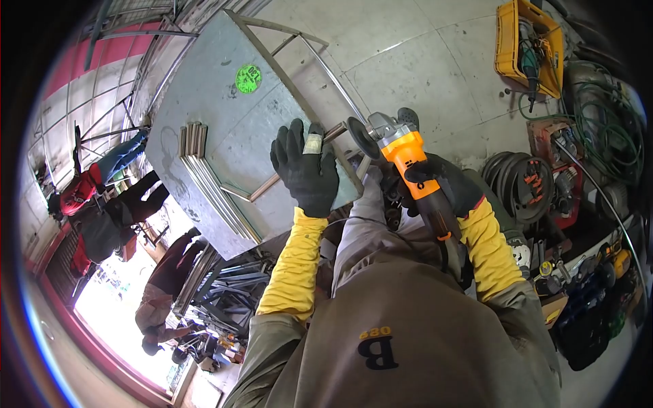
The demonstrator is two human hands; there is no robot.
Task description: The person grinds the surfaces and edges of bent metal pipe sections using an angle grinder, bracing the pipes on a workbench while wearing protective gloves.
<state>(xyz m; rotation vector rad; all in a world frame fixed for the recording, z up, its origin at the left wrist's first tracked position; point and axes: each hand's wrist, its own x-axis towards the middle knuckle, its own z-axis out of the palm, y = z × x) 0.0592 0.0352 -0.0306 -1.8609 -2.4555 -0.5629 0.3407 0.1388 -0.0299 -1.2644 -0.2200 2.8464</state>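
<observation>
My left hand (306, 170), in a black glove with a tape-like wrap on one finger, lies flat with fingers stretched over a bent metal tube (265, 187) on the grey table (204, 88). The tube's end shows past my fingers at the table's edge. In my right hand (454, 185), also gloved, is an orange angle grinder (408, 153), gripped round its body. The grinder's disc (363, 139) stands beside the tube's end. Several metal tubes (214, 194) bent in a row lie on the table to the left. A round green sticker (248, 79) marks the tabletop.
A yellow crate (507, 41) with a power tool sits on the tiled floor at upper right. Coiled hose (513, 187) and tools crowd the right side. Metal bars (231, 289) are piled below the table. Two people (166, 292) are at the left, near a bright doorway.
</observation>
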